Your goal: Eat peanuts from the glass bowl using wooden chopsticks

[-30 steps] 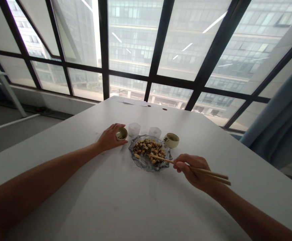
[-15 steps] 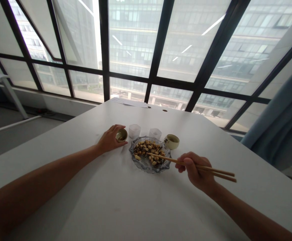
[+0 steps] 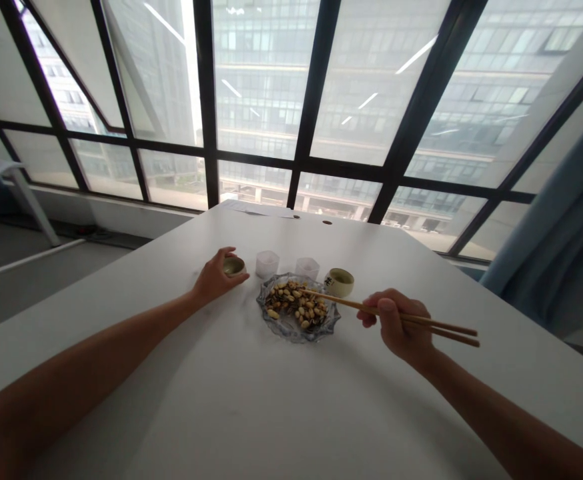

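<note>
At mid-frame, nuts (image 3: pixel 304 313) are being put at risk of scattering by thin chopsticks (image 3: pixel 341 302) being gripped in the right hand (image 3: pixel 404 340), a cup (image 3: pixel 234 267) being clasped by the left hand (image 3: pixel 211 281).

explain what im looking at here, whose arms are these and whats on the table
No machine here: these are a person's bare arms, seen by a camera worn on their head, looking forward and down. All three pictures come from it; the last is now.

The left hand holds a small greenish cup. The right hand holds chopsticks, tips over a glass dish of nuts and seeds. Behind the dish on the white table stand two whitish cups and another greenish cup.
</note>
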Demonstrator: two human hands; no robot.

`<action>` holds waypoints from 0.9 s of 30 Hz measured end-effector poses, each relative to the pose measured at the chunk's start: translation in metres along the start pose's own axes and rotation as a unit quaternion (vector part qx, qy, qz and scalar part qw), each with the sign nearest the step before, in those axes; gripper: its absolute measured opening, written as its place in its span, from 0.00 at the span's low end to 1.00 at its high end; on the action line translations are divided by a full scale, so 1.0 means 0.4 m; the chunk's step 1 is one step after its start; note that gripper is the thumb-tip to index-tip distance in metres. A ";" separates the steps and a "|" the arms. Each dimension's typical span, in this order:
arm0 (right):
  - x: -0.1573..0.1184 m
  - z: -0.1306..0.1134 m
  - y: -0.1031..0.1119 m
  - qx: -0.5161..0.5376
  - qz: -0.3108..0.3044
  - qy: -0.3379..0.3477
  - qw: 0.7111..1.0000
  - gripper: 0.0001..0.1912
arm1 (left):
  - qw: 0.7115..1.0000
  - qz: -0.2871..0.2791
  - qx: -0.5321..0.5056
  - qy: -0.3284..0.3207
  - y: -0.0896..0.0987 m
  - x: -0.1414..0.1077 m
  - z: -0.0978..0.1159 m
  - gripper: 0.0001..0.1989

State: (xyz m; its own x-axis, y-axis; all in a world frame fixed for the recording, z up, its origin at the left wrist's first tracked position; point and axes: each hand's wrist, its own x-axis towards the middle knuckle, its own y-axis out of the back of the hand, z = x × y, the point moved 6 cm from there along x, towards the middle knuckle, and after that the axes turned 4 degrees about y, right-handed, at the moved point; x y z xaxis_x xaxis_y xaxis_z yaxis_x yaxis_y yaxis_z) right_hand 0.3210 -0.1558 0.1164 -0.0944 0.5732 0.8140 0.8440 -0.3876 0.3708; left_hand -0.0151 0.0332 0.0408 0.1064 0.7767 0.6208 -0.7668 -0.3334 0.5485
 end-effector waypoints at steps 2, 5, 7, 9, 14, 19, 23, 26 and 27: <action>0.010 -0.011 0.013 -0.030 -0.009 0.040 0.999 0.19 | 0.999 -0.009 0.000 0.047 0.002 0.006 -0.023 0.38; 0.025 -0.019 0.038 -0.060 -0.004 0.076 0.995 0.18 | 0.995 -0.052 0.038 0.070 0.006 0.031 -0.029 0.41; 0.034 -0.014 0.059 -0.079 0.005 0.078 0.994 0.18 | 0.993 -0.072 0.081 0.044 0.006 0.060 0.007 0.42; 0.042 0.000 0.085 -0.100 0.016 0.070 0.992 0.19 | 0.990 -0.069 0.124 -0.010 -0.007 0.093 0.084 0.39; 0.058 0.043 0.151 -0.181 0.032 0.043 0.982 0.23 | 0.956 -0.207 0.140 -0.150 -0.182 0.126 0.353 0.31; 0.069 0.069 0.179 -0.245 0.009 0.021 0.969 0.27 | 0.899 -0.350 0.201 -0.169 -0.411 0.113 0.496 0.43; 0.073 0.081 0.183 -0.249 -0.010 0.016 0.968 0.27 | 0.872 -0.413 0.227 -0.133 -0.494 0.113 0.512 0.44; 0.077 0.086 0.176 -0.234 -0.039 0.009 0.971 0.27 | 0.878 -0.403 0.213 -0.144 -0.490 0.115 0.521 0.42; 0.079 0.085 0.173 -0.231 -0.049 0.006 0.972 0.28 | 0.881 -0.396 0.209 -0.155 -0.484 0.114 0.525 0.42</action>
State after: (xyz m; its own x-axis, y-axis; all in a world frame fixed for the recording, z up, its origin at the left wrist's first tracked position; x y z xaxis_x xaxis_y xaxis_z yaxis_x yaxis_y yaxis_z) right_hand 0.3944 -0.1399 0.1524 -0.1705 0.6170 0.7683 0.5039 -0.6155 0.6061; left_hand 0.2710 0.0208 0.0804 0.7198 0.6931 0.0383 -0.0809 0.0290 0.9963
